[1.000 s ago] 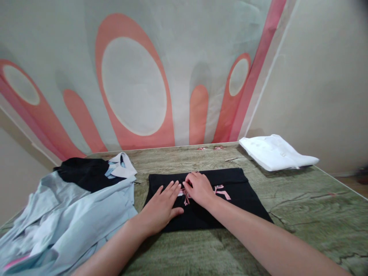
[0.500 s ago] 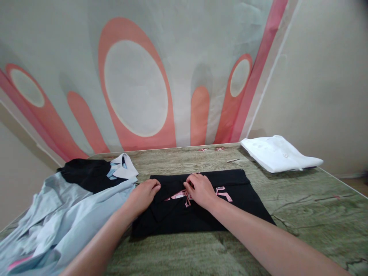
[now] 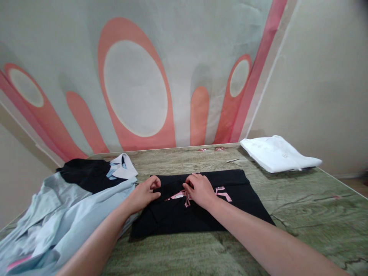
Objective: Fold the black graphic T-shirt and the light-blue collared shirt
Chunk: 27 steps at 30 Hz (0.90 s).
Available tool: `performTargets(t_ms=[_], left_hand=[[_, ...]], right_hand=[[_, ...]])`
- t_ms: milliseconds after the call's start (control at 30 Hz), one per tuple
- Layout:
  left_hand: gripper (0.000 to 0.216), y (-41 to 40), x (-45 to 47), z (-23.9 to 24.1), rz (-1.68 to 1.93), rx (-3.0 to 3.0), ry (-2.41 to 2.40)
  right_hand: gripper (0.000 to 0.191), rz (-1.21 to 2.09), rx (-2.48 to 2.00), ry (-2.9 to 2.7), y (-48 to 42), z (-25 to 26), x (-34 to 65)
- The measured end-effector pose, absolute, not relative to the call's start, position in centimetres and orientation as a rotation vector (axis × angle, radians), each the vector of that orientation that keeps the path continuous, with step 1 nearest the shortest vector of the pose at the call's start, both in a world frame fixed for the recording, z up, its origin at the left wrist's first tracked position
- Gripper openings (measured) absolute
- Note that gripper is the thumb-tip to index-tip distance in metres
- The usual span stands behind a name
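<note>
A black garment (image 3: 201,220) with a pink and white print lies on the table, its far edge folded over toward me. My left hand (image 3: 145,193) is at the garment's left end; thumb and forefinger are parted with a gap between them. My right hand (image 3: 199,189) rests on the middle of the folded strip, thumb and fingers pinched on the black cloth. Part of the print is hidden beneath that hand.
Loose light-blue and black clothes (image 3: 83,214) with a white collar are heaped on the left. A folded white garment (image 3: 278,155) lies at the back right of the wood-patterned table (image 3: 310,214). A wall with pink shapes (image 3: 138,142) rises behind.
My left thumb and fingers have parted and let go of the black cloth. My right hand keeps its pinch in the same place.
</note>
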<state>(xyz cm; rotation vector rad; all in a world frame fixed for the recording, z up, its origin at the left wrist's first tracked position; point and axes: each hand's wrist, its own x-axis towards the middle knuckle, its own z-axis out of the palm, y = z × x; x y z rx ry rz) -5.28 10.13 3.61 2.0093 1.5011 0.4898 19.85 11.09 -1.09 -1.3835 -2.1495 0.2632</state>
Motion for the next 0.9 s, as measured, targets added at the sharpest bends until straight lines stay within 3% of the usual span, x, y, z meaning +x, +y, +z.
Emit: performTargets(t_ms=[167, 367, 533, 633, 733, 900], left_hand=[[0.023, 10.2, -5.6, 3.3, 0.478, 1.789, 1.446], [0.020, 10.4, -5.6, 3.0, 0.210, 1.889, 1.590], [0.017, 9.5, -5.0, 4.0, 0.026, 2.221, 1.694], [0.017, 8.5, -3.7, 4.9, 0.209, 2.385, 1.724], [0.023, 8.0, -2.1, 4.8, 0.479, 2.493, 1.462], [0.034, 8.6, -1.7, 2.9, 0.427, 2.440, 1.306]], right_hand=[[0.005, 0.309, -1.345, -2.093, 11.3, -1.2, 19.9], [0.027, 0.359, -1.145, -2.120, 11.5, -1.9, 20.1], [0.025, 0.318, -1.156, -2.126, 11.8, -2.4, 20.0], [0.026, 0.324, -1.151, -2.112, 11.8, -2.5, 20.0], [0.030, 0.347, -1.108, -2.066, 11.6, -2.5, 20.2], [0.030, 0.331, -1.039, -2.132, 11.5, -2.6, 20.1]])
